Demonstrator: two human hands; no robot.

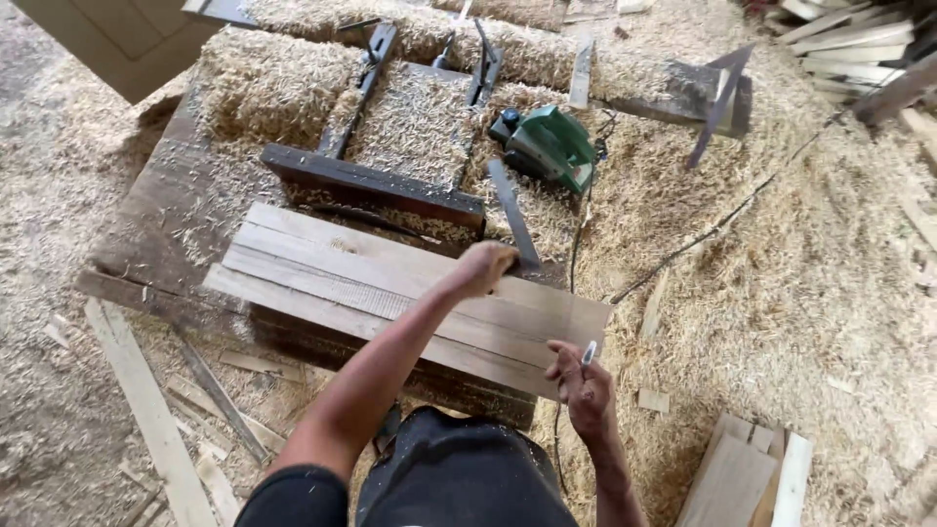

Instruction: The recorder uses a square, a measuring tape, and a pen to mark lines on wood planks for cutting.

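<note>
L hand on square, R hand w/ pencil, over the planks.

I see my left hand [485,266] stretched fwd, arm near straight, grip closed on the metal square [513,217] at the planks' [390,293] far right edge. My right hand [576,381] sits bent-wristed just off the planks' near right corner, grip pinched on a small pencil [589,353], tip up. Planks lie side by side on the bench [166,215], shavings all round; green power planer [547,146] near the far edge.

- Your left hand [485,265] had open board surface [371,288] to its left.
- Behind it, the dark clamp bar [376,183] and green power planer [549,146] blocked you.
- Right of your right hand [584,390], only shavings [781,283] lay.
</note>
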